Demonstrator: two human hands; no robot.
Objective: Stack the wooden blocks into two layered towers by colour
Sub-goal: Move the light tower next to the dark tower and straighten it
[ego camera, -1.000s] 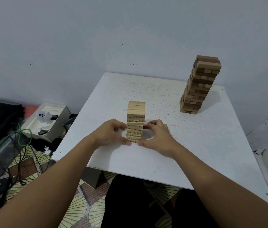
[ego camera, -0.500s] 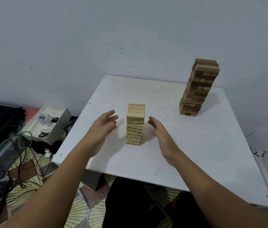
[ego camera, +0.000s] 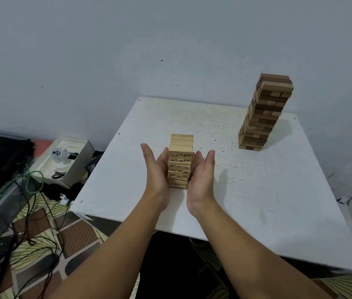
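Pale grey wall behind, white speckled table (ego camera: 257,201) in front, and two towers standing on it; the light tower (ego camera: 180,161) sits near the front middle, pale wood, neat crosswise layers, small dark numbers printed on the block ends; the dark tower (ego camera: 264,113) rises taller at the far right corner, mixed brown and tan blocks, leaning a touch left. Both hands flank the light one: left hand (ego camera: 156,172) and right hand (ego camera: 201,175), fingers straight, palms flat against its sides, each grip wide open, curled round nothing. Down left on the floor, a white box (ego camera: 62,162) and tangled cables (ego camera: 34,214).
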